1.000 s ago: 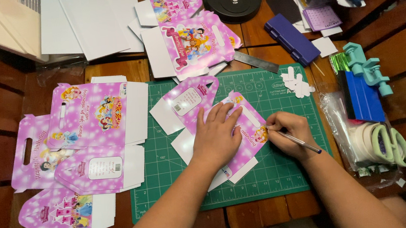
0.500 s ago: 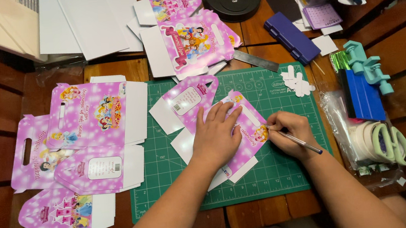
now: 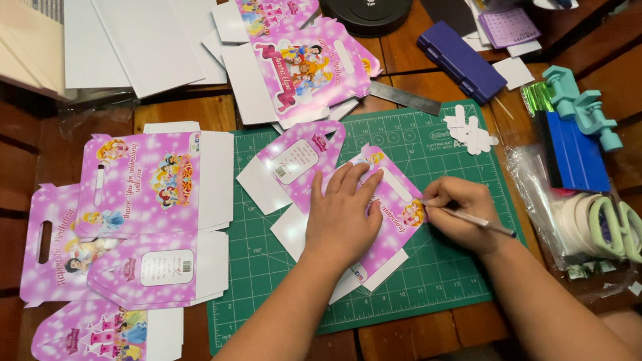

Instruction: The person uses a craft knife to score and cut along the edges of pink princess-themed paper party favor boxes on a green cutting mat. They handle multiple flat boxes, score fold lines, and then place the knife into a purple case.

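My left hand [image 3: 344, 217] lies flat, fingers spread, on a flattened pink printed cardboard box [image 3: 395, 197] that rests on a green cutting mat [image 3: 439, 271]. My right hand [image 3: 461, 214] grips a thin craft knife [image 3: 482, 222], its tip touching the right edge of that box. Another flat pink box piece [image 3: 295, 159] lies just above my left hand on the mat.
Several flat pink boxes [image 3: 150, 197] are stacked left of the mat, and more [image 3: 301, 57] lie above it. A metal ruler [image 3: 403, 98], small white cut-outs [image 3: 469, 131], a blue case [image 3: 460, 61], tape rolls and green scissors [image 3: 616, 227] sit at the right.
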